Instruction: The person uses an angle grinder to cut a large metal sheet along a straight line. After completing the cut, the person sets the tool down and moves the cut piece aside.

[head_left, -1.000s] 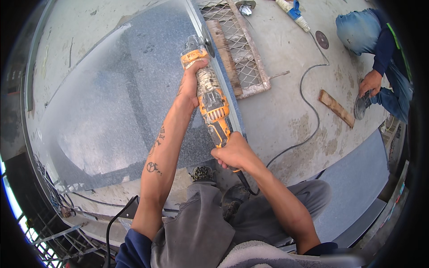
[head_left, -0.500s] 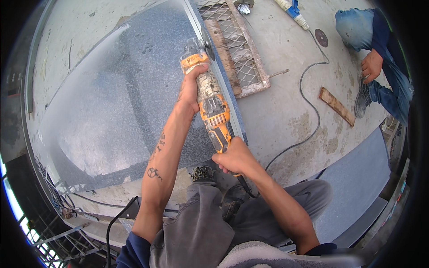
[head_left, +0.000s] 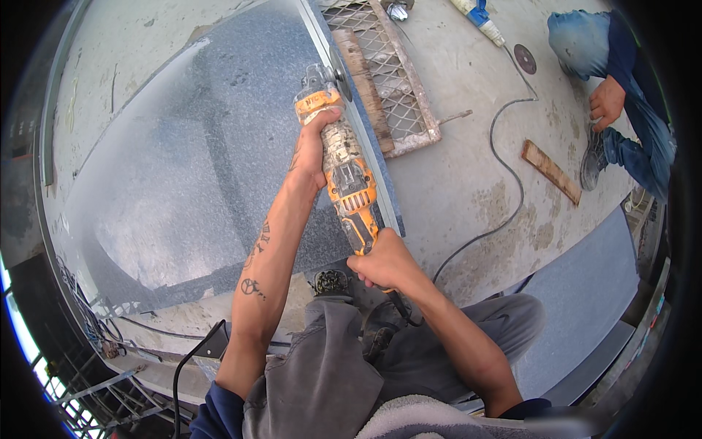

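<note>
Grinder (head_left: 352,192) is lying lengthwise through the middle of the frame, and I am holding it in both hands, its disc (head_left: 342,77) standing on edge near the top centre, just beside the metal rail (head_left: 314,31) that is running along the right side of the stone slab (head_left: 168,168). To be doing this well, I think I should be keeping the tool in line with that rail, wrists firm, feeding the disc evenly without twisting it; whether it is touching the stone, I cannot tell. I should also be minding the cord (head_left: 401,304), which is looping near my knees at lower centre and could be snagging. My left hand (head_left: 313,150) is gripping the grinder's body from its left, thumb lying over the top just behind the head; the other fingers are hiding underneath, so I cannot tell how tightly they are pressing. My right hand (head_left: 385,260) is wrapping the rear handle, fingertips curling in on its left side, leaving no gap showing. Beyond my left thumb, the head and disc are pointing toward the top of the frame.
</note>
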A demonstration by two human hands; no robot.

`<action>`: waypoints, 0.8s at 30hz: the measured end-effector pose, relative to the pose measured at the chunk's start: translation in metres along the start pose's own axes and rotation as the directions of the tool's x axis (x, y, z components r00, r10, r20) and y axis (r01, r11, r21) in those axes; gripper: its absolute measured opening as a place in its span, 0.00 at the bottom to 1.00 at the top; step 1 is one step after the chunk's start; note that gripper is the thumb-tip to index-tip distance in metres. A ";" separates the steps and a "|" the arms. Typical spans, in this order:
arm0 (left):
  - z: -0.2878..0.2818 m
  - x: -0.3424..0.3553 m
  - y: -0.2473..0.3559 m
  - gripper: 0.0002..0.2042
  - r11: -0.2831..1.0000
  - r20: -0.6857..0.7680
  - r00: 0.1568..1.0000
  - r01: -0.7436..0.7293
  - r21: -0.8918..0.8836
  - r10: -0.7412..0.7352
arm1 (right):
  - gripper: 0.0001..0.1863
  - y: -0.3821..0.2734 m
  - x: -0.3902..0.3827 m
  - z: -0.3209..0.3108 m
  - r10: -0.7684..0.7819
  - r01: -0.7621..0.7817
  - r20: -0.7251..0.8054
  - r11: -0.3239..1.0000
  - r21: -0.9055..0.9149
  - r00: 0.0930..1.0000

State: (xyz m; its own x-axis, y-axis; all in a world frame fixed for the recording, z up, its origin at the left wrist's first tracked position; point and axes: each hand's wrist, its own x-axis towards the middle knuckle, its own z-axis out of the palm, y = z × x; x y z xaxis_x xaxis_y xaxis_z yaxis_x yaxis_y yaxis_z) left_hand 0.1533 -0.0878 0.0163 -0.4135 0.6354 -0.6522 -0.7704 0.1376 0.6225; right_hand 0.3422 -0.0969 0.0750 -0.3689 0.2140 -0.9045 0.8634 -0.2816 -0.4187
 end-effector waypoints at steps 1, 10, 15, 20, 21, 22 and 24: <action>0.000 0.000 0.000 0.24 1.000 0.003 1.000 -0.002 -0.010 0.002 | 0.08 0.000 0.000 0.000 0.004 -0.004 -0.001 1.000 0.004 1.000; -0.003 -0.002 -0.008 0.23 0.999 0.008 1.000 0.023 -0.031 -0.022 | 0.08 0.005 -0.006 0.002 0.003 -0.003 -0.009 1.000 0.017 1.000; -0.003 -0.004 -0.011 0.23 1.000 -0.002 1.000 0.013 -0.026 -0.013 | 0.08 0.006 -0.009 0.002 0.012 -0.013 -0.017 1.000 -0.010 1.000; -0.003 -0.007 -0.012 0.23 0.999 0.014 1.000 0.027 -0.038 -0.027 | 0.08 0.010 -0.010 0.002 0.025 -0.025 -0.012 1.000 -0.009 1.000; -0.002 -0.008 -0.013 0.23 0.999 0.008 1.000 0.027 -0.036 -0.027 | 0.08 0.011 -0.011 0.002 0.028 -0.028 -0.015 1.000 -0.014 1.000; -0.002 -0.009 -0.013 0.23 0.999 0.002 1.000 0.026 -0.033 -0.026 | 0.08 0.012 -0.011 0.002 0.025 -0.025 -0.012 1.000 -0.010 1.000; -0.001 -0.010 -0.014 0.23 0.999 -0.006 1.000 0.031 -0.035 -0.031 | 0.08 0.014 -0.012 0.002 0.027 -0.027 -0.015 1.000 -0.014 1.000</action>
State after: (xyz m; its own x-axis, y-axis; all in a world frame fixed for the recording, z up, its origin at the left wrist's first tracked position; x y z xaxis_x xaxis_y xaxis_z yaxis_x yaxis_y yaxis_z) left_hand 0.1677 -0.0973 0.0140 -0.3926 0.6259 -0.6739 -0.7991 0.1307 0.5869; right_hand 0.3577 -0.1053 0.0801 -0.3407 0.2203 -0.9140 0.8778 -0.2737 -0.3932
